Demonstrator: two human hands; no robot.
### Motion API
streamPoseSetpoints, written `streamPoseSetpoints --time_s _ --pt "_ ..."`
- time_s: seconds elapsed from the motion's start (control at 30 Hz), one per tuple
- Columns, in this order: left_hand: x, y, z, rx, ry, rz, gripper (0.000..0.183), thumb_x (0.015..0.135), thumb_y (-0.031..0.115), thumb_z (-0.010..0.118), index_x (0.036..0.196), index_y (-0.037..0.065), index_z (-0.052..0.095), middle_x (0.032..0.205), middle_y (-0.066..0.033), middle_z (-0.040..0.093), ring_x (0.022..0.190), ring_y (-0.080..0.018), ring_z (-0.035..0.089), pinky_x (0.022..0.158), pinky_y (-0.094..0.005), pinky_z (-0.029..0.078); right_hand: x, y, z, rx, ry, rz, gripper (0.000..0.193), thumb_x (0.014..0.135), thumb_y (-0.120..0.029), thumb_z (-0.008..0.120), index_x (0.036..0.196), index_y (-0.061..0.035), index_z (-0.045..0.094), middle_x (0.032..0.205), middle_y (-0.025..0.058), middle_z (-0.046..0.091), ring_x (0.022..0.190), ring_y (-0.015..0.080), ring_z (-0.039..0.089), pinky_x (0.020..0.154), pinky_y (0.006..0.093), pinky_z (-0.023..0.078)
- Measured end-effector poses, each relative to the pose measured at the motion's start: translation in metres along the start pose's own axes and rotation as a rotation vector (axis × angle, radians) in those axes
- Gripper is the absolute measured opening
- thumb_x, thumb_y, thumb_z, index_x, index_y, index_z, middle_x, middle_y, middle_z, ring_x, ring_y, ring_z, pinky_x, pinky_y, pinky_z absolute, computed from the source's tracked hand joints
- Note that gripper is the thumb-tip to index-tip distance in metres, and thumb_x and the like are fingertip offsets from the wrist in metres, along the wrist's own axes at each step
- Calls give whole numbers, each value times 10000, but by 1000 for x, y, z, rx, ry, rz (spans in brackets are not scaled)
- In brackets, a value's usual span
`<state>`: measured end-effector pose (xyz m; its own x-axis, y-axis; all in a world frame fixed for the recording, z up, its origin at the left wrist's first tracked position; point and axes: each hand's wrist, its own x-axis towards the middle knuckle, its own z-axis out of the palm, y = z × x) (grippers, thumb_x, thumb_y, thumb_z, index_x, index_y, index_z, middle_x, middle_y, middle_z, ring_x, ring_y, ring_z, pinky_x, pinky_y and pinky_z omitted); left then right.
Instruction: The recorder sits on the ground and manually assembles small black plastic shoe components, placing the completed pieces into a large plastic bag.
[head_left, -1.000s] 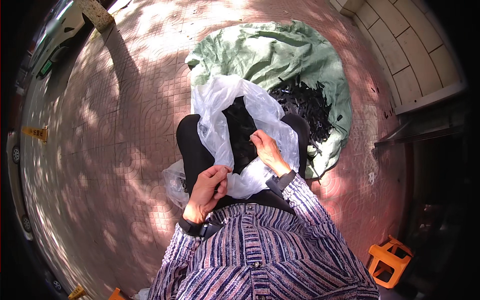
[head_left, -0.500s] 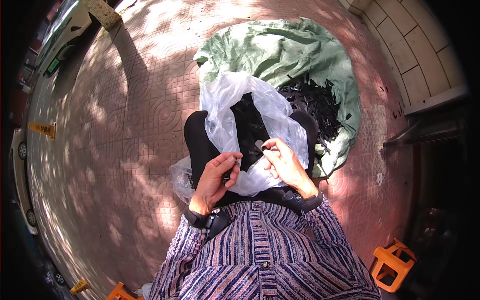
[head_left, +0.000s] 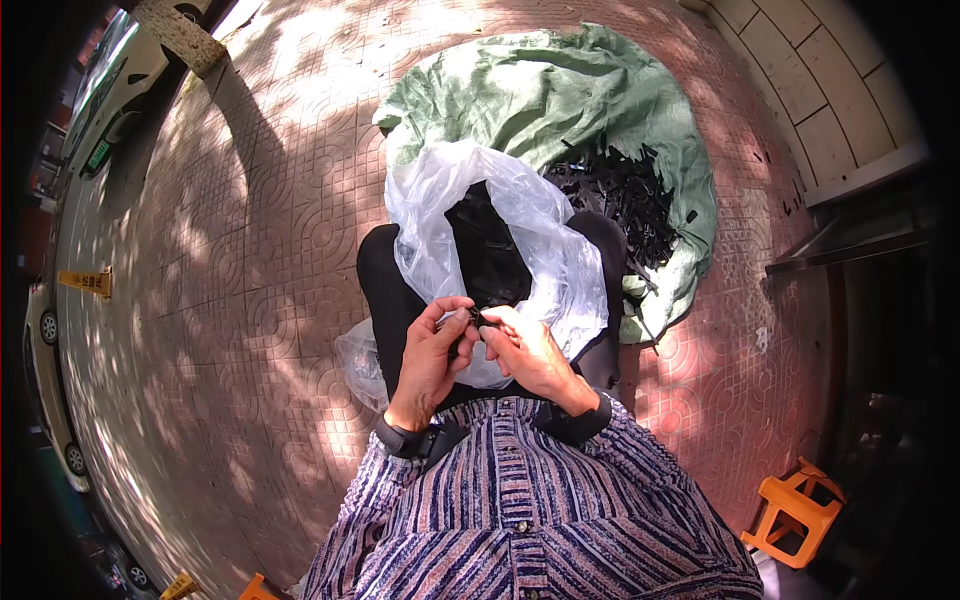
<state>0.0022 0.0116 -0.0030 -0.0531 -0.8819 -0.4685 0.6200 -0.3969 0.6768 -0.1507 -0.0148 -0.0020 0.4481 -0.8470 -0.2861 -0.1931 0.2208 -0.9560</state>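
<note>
Above my lap, both hands meet with fingertips pinched around a small black piece (head_left: 478,317); its exact kind is too small to make out. My left hand (head_left: 432,350) is closed on it from the left, and something dark also shows within the curled fingers. From the right, my right hand (head_left: 531,352) pinches the same piece. Between my knees lies a clear plastic bag (head_left: 425,205), its mouth open, with dark contents (head_left: 487,245) inside. Beyond it, a heap of black strip-like pieces (head_left: 625,200) rests on a green woven sack (head_left: 540,95).
A second clear bag (head_left: 360,360) sits by my left thigh. An orange stool (head_left: 795,515) stands at the lower right, near a dark opening. Tiled wall (head_left: 815,80) borders the right; a post (head_left: 185,38), yellow signs (head_left: 85,282) and parked cars (head_left: 125,75) line the left.
My right hand has moved left from over the bag to join my left hand at the small black piece. The view has shifted slightly.
</note>
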Motion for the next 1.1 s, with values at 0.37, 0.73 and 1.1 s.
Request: streamPoseSetpoints --time_s 0.37,0.73,1.1 --pt "-1 -1 11 201 122 175 259 910 239 519 1001 4 580 672 9 530 485 -18 390 395 -160 256 -5 -5 -1 -205 75 -323 266 870 -108 483 1099 24 511 719 90 598 578 129 564 536 263 446" --pt "0 3 1 74 148 16 214 894 159 542 1012 -14 591 689 -9 533 503 -41 426 403 -156 302 -2 -8 -15 186 -170 175 274 864 -116 496 1093 35 486 696 100 606 473 116 571 368 213 419" --pt "-7 7 -10 60 -102 -2 246 854 63 569 1081 -32 569 685 -36 557 465 -43 414 397 -155 295 -2 -14 -26 497 -320 251 283 873 -135 523 1067 63 464 703 126 610 436 112 543 338 184 367"
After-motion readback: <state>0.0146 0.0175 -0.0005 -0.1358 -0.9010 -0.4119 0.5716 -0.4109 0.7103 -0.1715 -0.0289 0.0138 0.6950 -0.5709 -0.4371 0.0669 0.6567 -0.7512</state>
